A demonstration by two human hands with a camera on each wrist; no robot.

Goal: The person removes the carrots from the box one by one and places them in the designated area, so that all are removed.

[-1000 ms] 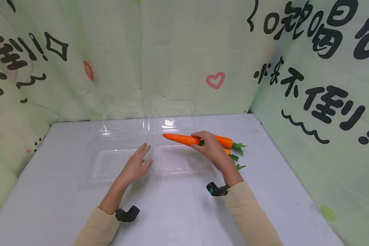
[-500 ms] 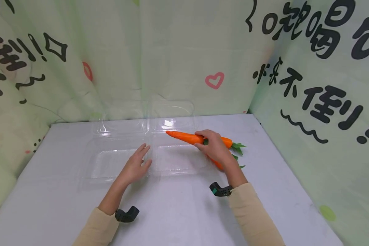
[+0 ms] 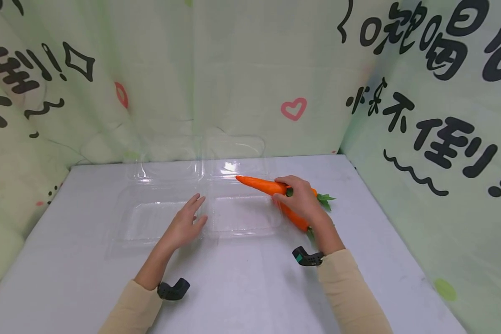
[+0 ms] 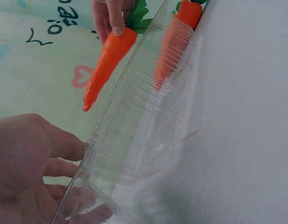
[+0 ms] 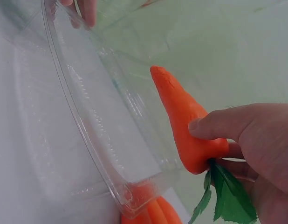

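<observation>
In the head view, my right hand (image 3: 298, 197) pinches an orange carrot (image 3: 260, 184) by its thick, leafy end, its tip pointing left. The right wrist view shows my thumb on the side of this carrot (image 5: 179, 119) and green leaves (image 5: 230, 191) hanging below. It is raised above the right compartment of a clear plastic box (image 3: 246, 232) with its lid (image 3: 234, 169) folded back. My left hand (image 3: 185, 225) is at the middle of the box with fingers spread; in the left wrist view it lies against the rim (image 4: 109, 105). Whether it presses is unclear.
Another carrot (image 3: 294, 217) lies on the white table (image 3: 242, 287) right of the box, under my right hand. Behind that hand, leaves (image 3: 325, 200) of one more carrot show. A printed curtain (image 3: 242, 69) stands close behind the table.
My right hand has moved a little to the right with the carrot. More of the carrot lying below that hand has come into view. The left hand has stayed put.
</observation>
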